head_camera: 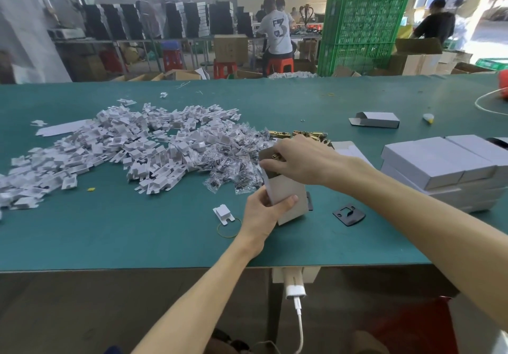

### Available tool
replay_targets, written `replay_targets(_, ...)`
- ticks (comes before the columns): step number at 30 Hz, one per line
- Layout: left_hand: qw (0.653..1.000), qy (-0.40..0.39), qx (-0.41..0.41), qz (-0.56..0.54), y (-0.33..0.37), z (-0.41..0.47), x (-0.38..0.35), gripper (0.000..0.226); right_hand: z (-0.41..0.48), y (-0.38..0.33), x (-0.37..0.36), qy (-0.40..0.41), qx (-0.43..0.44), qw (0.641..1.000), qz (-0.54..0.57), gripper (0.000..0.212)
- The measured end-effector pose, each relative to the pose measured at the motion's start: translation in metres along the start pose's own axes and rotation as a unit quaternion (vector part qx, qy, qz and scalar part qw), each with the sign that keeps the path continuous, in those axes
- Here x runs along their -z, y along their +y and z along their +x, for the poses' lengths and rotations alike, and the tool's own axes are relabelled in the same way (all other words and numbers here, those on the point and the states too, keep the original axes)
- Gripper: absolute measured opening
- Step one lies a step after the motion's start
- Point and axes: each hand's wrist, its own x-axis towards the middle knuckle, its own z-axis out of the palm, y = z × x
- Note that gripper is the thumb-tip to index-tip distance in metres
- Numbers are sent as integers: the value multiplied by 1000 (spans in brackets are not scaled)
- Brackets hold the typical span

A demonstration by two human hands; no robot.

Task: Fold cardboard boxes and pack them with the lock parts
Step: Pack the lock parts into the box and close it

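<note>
A small white cardboard box (288,191) stands upright on the green table (137,238), its top open. My left hand (264,213) grips its lower side, thumb across the front. My right hand (299,161) is over the open top, fingers curled round a brass lock part (275,156) at the box mouth. More brass lock parts (302,134) lie just behind. A black metal plate (349,214) lies to the right of the box. Bagged screws (239,158) and a heap of white folded inserts (123,144) spread to the left.
Closed white boxes (445,166) are stacked at the right. An open folded box (376,119) lies farther back. One loose insert (224,213) and a rubber band (228,228) sit left of my left hand. People work at benches beyond the table.
</note>
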Motion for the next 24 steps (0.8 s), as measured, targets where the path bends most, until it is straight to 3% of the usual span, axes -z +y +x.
replay_targets(15, 1000, -8, 25, -2, 3, -1, 1, 27, -10, -4, -10, 20, 38, 999, 3, 28)
replay_targets(18, 999, 23, 17, -33, 3, 0, 2, 30, -14, 8, -12, 110, 52, 991, 62, 18)
replay_targets(21, 997, 56, 20, -58, 5, 0, 2, 48, -19, 24, -16, 227, 37, 964, 131, 15)
replay_targets(24, 993, 74, 28, -83, 5, 1, 3, 59, -25, 41, -24, 265, -13, 949, 169, 11)
